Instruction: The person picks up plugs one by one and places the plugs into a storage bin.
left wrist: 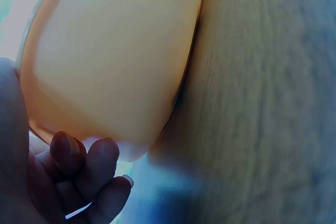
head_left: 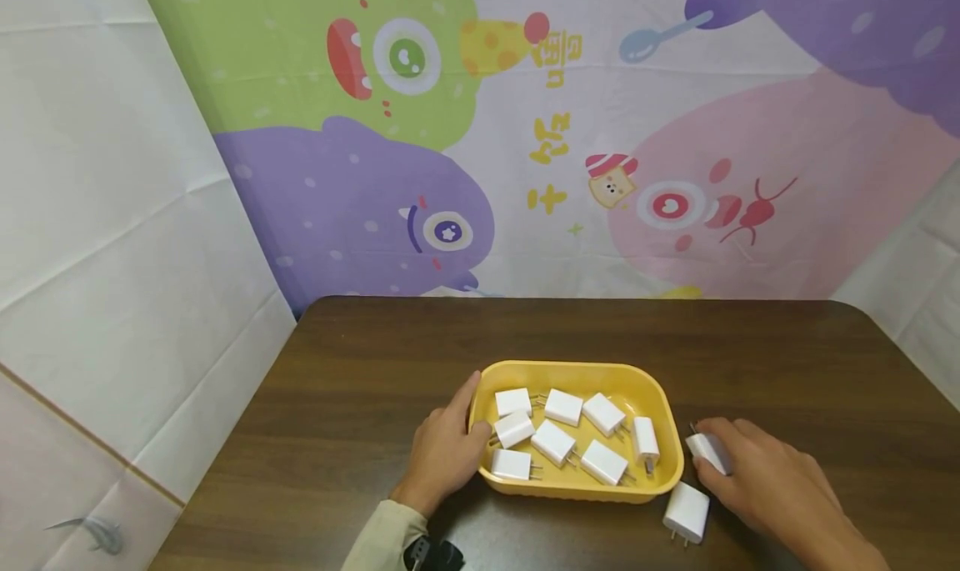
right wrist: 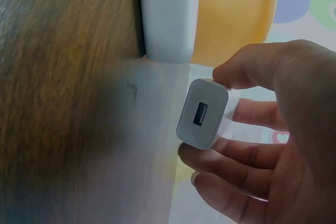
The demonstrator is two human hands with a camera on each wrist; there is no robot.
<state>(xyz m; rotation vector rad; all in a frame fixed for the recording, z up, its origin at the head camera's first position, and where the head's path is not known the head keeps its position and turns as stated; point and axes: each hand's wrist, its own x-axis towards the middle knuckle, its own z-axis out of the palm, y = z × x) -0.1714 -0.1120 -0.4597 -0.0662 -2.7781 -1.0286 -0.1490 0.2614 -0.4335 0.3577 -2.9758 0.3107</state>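
Observation:
My left hand (head_left: 447, 448) grips the left end of a yellow plastic basket (head_left: 577, 373), thumb at the rim and fingers outside. In the left wrist view, its curled fingers (left wrist: 100, 166) lie against the basket's outer wall. Several white USB chargers (head_left: 555, 443) with metal prongs lie scattered inside. Right of the basket, my right hand (head_left: 776, 475) pinches another USB charger (right wrist: 203, 114) between thumb and fingers, its USB port facing the right wrist camera. One more charger (head_left: 686, 513) stands on the table by the basket's front right corner, prongs toward me.
Everything rests on a dark brown wooden table (head_left: 375, 371) with rounded far corners. Behind it hangs a cartoon-printed cloth (head_left: 547, 246), and a white sheet (head_left: 112, 179) hangs on the left. A dark watch-like band (head_left: 433, 554) is on my left wrist.

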